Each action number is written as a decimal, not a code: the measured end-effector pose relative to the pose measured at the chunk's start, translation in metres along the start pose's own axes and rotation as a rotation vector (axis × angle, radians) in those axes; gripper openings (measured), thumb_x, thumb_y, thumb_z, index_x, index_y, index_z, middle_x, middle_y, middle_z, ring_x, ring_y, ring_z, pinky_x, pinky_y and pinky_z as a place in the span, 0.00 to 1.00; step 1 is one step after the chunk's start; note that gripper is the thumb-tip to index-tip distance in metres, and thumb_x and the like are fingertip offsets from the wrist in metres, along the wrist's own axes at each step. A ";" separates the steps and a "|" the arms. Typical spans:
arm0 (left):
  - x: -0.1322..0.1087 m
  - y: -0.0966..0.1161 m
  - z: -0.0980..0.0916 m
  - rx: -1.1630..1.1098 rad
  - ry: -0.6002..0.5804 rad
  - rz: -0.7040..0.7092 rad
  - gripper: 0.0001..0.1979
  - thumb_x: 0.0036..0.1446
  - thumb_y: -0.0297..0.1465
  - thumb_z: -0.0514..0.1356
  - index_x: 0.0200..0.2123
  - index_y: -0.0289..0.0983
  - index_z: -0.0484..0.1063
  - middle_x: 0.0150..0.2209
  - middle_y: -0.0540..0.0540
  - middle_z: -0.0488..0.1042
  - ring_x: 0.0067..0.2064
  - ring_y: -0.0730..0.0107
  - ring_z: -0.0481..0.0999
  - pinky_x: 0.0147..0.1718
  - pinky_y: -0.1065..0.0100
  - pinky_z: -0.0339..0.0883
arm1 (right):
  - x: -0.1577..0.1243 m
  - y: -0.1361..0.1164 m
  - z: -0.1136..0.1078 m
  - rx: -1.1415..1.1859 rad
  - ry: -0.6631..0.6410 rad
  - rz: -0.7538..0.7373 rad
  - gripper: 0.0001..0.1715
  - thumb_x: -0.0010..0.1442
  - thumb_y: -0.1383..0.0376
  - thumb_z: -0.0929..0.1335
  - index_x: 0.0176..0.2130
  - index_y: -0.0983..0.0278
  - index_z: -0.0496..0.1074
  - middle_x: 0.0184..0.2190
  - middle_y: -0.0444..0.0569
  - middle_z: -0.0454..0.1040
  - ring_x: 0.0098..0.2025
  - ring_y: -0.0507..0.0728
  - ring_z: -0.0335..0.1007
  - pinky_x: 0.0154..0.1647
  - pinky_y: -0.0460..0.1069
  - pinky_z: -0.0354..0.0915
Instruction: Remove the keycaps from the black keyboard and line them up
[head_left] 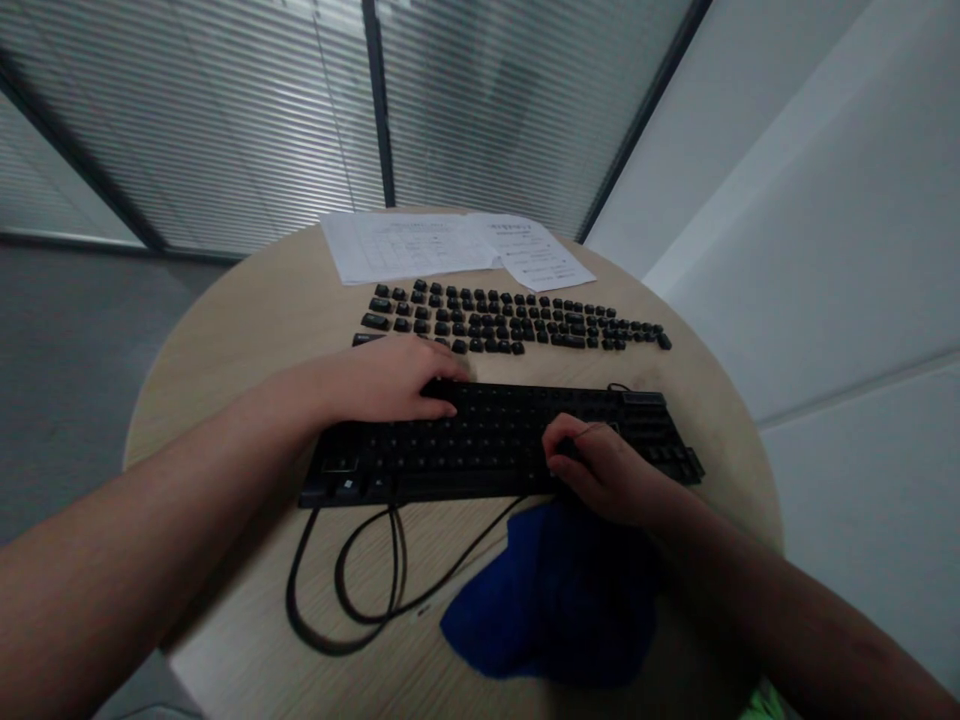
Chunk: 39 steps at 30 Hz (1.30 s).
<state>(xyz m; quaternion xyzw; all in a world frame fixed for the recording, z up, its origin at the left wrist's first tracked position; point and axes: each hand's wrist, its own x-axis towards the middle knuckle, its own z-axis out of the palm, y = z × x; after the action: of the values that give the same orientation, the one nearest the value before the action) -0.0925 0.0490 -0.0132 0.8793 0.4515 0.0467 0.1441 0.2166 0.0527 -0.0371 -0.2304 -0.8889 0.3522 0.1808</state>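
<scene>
A black keyboard (465,450) lies across the table in front of me, most of its keycaps off and a few still on at the lower left. My left hand (397,380) rests on its upper left part, thumb over the key area and fingers curled at the back edge, gripping it. Above the right half of the board is my right hand (592,460), its fingers curled and pressed together; whatever they may hold is hidden. Just behind the keyboard, loose black keycaps (487,322) lie in rows, some covered by my left hand.
Printed paper sheets (420,245) lie at the far edge of the round wooden table (225,330). A blue cloth (555,600) sits in front of the keyboard, beside a looped black cable (337,600). Glass with blinds (480,100) and a white wall (840,250) stand beyond.
</scene>
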 end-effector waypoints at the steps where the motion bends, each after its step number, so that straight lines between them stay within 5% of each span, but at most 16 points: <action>1: 0.000 0.001 0.000 0.000 -0.002 -0.005 0.18 0.63 0.35 0.63 0.55 0.39 0.78 0.52 0.44 0.82 0.53 0.58 0.80 0.53 0.62 0.68 | 0.000 0.000 0.000 -0.005 -0.006 -0.010 0.09 0.69 0.62 0.66 0.34 0.60 0.68 0.30 0.46 0.73 0.28 0.54 0.66 0.30 0.49 0.60; 7: 0.000 -0.001 0.000 0.003 0.000 -0.019 0.18 0.62 0.35 0.63 0.55 0.41 0.78 0.53 0.44 0.81 0.53 0.58 0.79 0.54 0.62 0.68 | -0.005 0.013 0.008 0.211 0.155 0.090 0.14 0.72 0.54 0.65 0.38 0.60 0.68 0.24 0.42 0.66 0.24 0.52 0.60 0.24 0.46 0.58; 13: -0.001 -0.001 0.001 0.008 0.060 0.006 0.18 0.62 0.36 0.64 0.55 0.41 0.78 0.52 0.43 0.81 0.53 0.57 0.80 0.55 0.60 0.69 | 0.006 0.020 0.012 0.657 0.462 0.228 0.28 0.65 0.38 0.67 0.33 0.58 0.62 0.21 0.37 0.64 0.16 0.48 0.54 0.14 0.43 0.51; 23: -0.004 0.060 0.001 -0.066 0.301 0.300 0.13 0.70 0.33 0.59 0.53 0.40 0.78 0.48 0.43 0.80 0.48 0.61 0.80 0.47 0.62 0.74 | 0.009 0.001 0.009 0.870 0.341 0.226 0.27 0.62 0.40 0.71 0.36 0.59 0.65 0.21 0.40 0.71 0.19 0.51 0.61 0.19 0.45 0.57; 32: -0.007 0.072 0.003 -0.016 0.335 0.379 0.07 0.68 0.29 0.58 0.44 0.36 0.76 0.42 0.44 0.79 0.42 0.64 0.79 0.40 0.65 0.72 | 0.010 -0.004 0.013 1.053 0.256 0.287 0.24 0.60 0.45 0.73 0.35 0.59 0.65 0.22 0.41 0.72 0.19 0.51 0.62 0.19 0.45 0.56; 39: -0.010 0.076 -0.001 -0.084 0.428 0.385 0.05 0.63 0.27 0.59 0.42 0.37 0.74 0.42 0.45 0.78 0.40 0.66 0.78 0.38 0.67 0.72 | 0.008 0.001 0.011 0.873 0.324 0.287 0.27 0.63 0.45 0.71 0.26 0.62 0.65 0.19 0.40 0.64 0.18 0.48 0.54 0.19 0.44 0.50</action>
<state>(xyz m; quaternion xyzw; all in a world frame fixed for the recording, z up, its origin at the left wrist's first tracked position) -0.0393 -0.0008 0.0108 0.9123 0.2940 0.2763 0.0705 0.2049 0.0518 -0.0435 -0.3052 -0.5777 0.6733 0.3462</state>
